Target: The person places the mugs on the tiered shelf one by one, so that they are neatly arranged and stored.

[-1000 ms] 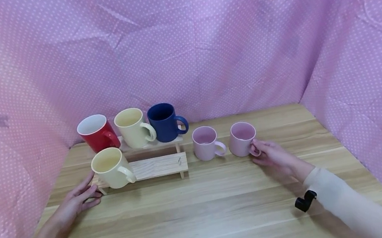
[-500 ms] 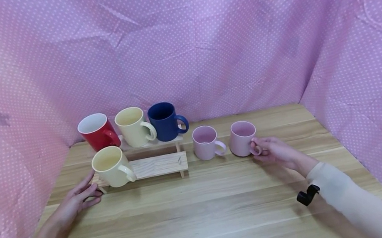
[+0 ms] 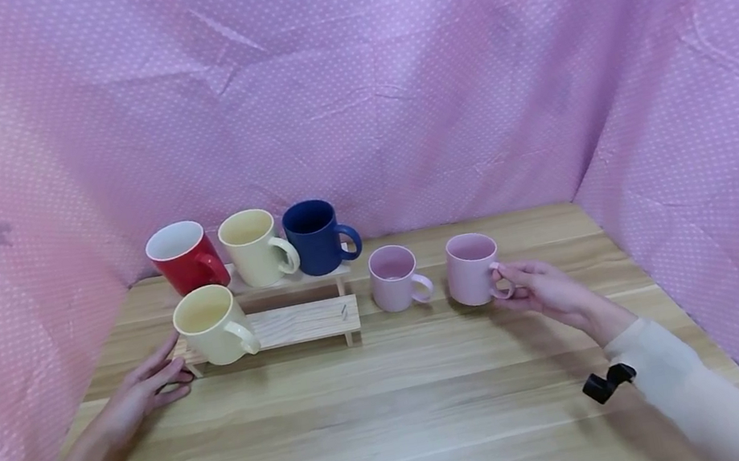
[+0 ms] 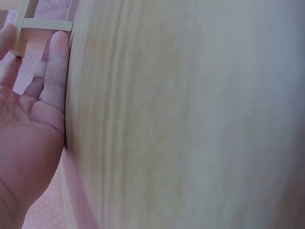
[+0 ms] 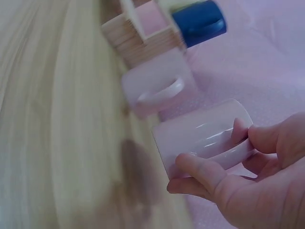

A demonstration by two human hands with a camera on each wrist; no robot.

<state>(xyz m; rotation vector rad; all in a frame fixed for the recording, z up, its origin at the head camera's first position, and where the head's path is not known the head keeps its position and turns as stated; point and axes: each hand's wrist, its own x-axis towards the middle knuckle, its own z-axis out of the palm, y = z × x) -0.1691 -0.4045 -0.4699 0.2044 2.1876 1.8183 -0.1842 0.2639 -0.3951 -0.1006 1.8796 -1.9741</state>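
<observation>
My right hand [image 3: 548,297] pinches the handle of a pink mug [image 3: 473,278]. In the right wrist view this mug [image 5: 205,133] is upright and a little off the table, its shadow lying apart from it. To its left a second pink mug [image 3: 393,283] stands on the table, handle to the right. At the left end of a two-tier wooden rack [image 3: 307,322], my left hand [image 3: 147,394] touches the lower shelf with fairly straight fingers. The left wrist view has these fingers [image 4: 58,71] lying along the table by the rack's leg [image 4: 47,25].
A cream mug [image 3: 211,334] stands at the left of the rack's lower shelf. On the upper shelf are a red mug [image 3: 185,265], another cream mug [image 3: 252,254] and a dark blue mug [image 3: 313,244]. Pink dotted cloth [image 3: 346,87] surrounds the wooden table [image 3: 373,426].
The right hand has lifted the held pink mug slightly and shifted it a little to the right, away from the other pink mug. The left hand stays at the rack's end.
</observation>
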